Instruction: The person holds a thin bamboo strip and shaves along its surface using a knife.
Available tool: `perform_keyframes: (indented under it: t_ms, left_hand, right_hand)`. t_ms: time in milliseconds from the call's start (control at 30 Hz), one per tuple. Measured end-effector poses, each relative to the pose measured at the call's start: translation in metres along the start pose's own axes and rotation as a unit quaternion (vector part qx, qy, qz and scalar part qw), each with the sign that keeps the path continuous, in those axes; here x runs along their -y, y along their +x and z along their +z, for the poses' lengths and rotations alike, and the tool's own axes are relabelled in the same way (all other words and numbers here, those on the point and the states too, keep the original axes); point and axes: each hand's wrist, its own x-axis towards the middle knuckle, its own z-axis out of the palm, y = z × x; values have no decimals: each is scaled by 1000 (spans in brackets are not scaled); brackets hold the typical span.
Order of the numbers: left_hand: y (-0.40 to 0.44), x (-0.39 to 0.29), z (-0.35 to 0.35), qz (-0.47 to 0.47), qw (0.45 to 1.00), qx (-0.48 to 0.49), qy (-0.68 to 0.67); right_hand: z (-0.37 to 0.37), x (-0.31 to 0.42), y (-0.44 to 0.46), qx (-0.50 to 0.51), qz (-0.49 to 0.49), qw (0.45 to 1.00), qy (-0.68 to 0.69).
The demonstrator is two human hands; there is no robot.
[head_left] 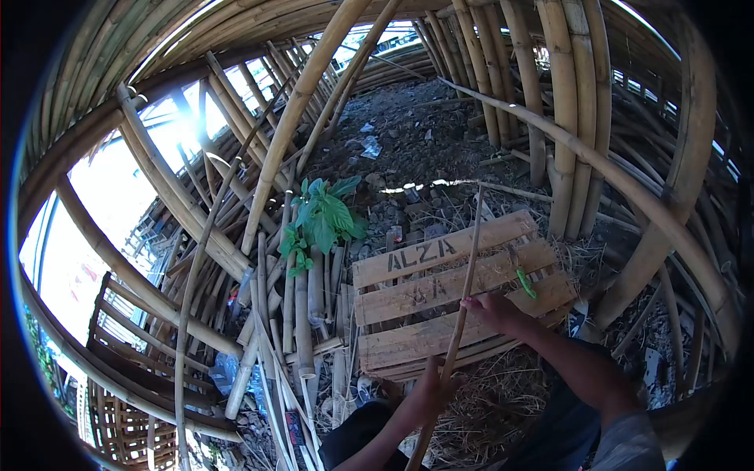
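Note:
A long, thin bamboo strip (473,259) runs upward and away from my lap, slanting across the wooden crate. My left hand (430,392) is wrapped round its lower part. Higher up, my right hand (493,312) pinches the same strip, above the crate's near slats. The slatted wooden crate (385,302) is marked "ALZA" on its far slat. On the crate's right side, beyond my right hand, is a green-handled knife (526,284) with what looks like a dark blade.
A leafy green plant (322,220) grows left of the crate among bamboo poles (302,314). Thick upright bamboo posts (577,118) stand at the right, crossed by a slanting pole (581,141). Shavings (495,408) cover the ground by my legs. A slatted bamboo rack (129,353) is at left.

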Motion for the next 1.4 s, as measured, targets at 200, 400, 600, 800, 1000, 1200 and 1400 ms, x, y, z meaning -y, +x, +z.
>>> perform_keyframes:
  t_ms: [200,400,600,800,1000,1200,1400]
  left_hand:
    - [0,2,5,10,1000,-14,8]
    - [-2,-4,4,-2,1000,-13,15]
    - [-2,-3,4,-9,1000,-7,13]
    - [-1,0,2,1,1000,-1,10]
    - [-1,-2,2,-19,1000,0,14]
    - [0,-1,2,-11,1000,-4,15]
    - [-1,-4,2,-7,1000,-2,7]
  right_hand:
    - [-7,8,-8,2,10,1000,9]
    - [-2,4,-6,-14,-3,1000,14]
    - [-3,3,-5,-5,0,1000,20]
    - [-3,4,-4,-2,0,1000,25]
    - [-1,1,-3,-11,-1,1000,26]
    - [-2,1,-2,5,10,1000,18]
    - [-3,5,-3,-1,4,1000,22]
